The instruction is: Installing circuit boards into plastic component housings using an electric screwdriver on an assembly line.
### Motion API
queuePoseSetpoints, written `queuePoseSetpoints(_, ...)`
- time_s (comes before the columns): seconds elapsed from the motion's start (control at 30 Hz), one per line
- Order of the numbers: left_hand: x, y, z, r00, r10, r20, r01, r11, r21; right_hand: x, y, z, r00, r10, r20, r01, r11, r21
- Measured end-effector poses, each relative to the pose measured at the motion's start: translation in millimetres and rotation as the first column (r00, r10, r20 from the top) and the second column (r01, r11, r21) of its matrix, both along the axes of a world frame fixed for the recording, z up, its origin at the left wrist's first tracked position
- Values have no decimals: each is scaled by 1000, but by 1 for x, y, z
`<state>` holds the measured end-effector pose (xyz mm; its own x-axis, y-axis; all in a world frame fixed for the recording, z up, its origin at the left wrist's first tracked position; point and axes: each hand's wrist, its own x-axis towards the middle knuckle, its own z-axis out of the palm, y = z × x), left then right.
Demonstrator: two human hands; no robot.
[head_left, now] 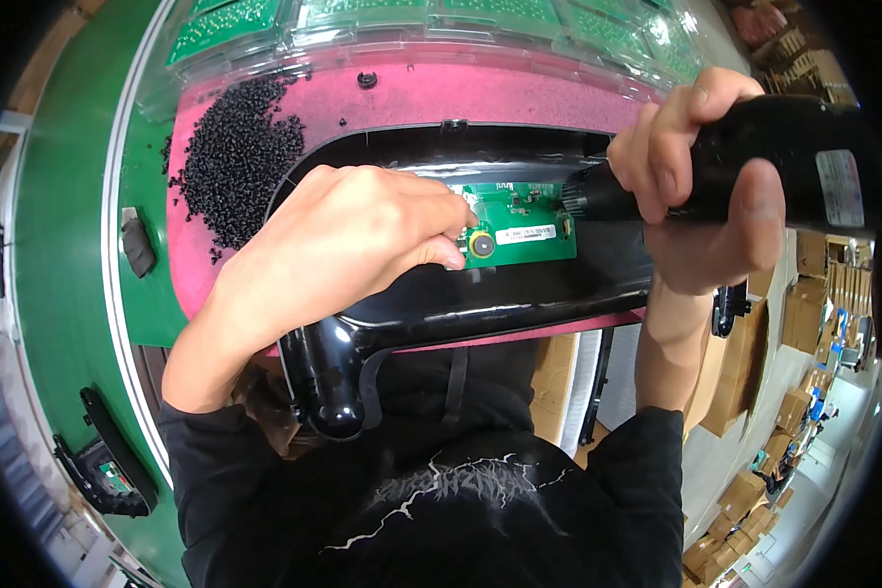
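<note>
A green circuit board (529,245) with a white label and a round component lies inside a glossy black plastic housing (441,309). My left hand (348,230) reaches over the housing from the left, its thumb and fingers closed on the board's left edge. In my right hand (691,186) is a thick black electric screwdriver (794,157), held sideways with fingers wrapped round it. The screwdriver's ridged front end (580,196) meets the board's right edge, and its tip cannot be made out there. The housing's curved lower left arm (333,382) hangs over the table's near edge.
A pile of small black parts (235,157) covers the left of the pink mat (412,93). Clear plastic trays (382,41) with green boards stand along the back. On the green surface at lower left lies another black housing (108,461). Cardboard boxes (740,495) stand at right.
</note>
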<state>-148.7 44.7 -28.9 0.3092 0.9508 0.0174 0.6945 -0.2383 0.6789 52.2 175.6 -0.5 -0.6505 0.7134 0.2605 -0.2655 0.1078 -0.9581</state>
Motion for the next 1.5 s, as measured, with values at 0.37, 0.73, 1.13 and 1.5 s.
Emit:
queuePoseSetpoints(0.37,-8,-15,-4,987,42,156,-91,942,322,0,-38,38,857,-24,-515,-111,967,-229)
queuePoseSetpoints(0.73,-15,-26,2,978,-20,205,-94,843,530,-20,-59,55,856,-66,-513,-109,946,-305)
queuePoseSetpoints(1.13,-18,-20,-3,983,74,165,-150,841,519,-26,-53,44,859,-36,-510,-98,968,-233)
queuePoseSetpoints(1.5,-19,-19,-3,960,58,276,-189,858,478,-34,-55,40,863,-34,-505,-62,983,-171)
